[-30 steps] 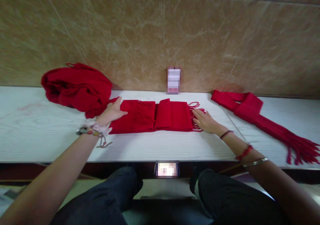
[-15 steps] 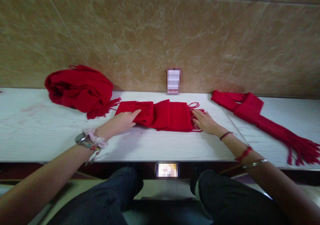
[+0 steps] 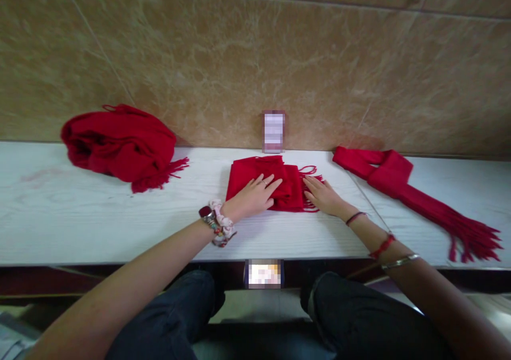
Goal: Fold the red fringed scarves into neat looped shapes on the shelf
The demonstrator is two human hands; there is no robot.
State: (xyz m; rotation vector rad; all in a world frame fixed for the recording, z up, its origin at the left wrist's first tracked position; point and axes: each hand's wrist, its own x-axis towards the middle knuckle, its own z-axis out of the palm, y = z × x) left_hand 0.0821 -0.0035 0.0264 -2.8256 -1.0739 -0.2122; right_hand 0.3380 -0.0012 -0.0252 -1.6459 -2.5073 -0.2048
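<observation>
A red fringed scarf (image 3: 243, 176) lies folded over itself on the white table in front of me. My left hand (image 3: 257, 194) rests palm down on its upper layer, fingers spread. On the fringe at the scarf's right end lies my right hand (image 3: 324, 196), flat with fingers stretched out. Part of the fringe is hidden under that hand. Both hands hold nothing.
A bunched red scarf (image 3: 120, 147) sits at the back left against the tiled wall (image 3: 223, 56). Another red scarf (image 3: 403, 184) trails to the right across a seam in the white table (image 3: 120, 227). A blurred phone-like object (image 3: 273, 132) stands against the wall.
My left hand has moved right, and the scarf's left part now lies folded over toward the fringe, making the bundle shorter. My right hand stays on the fringe.
</observation>
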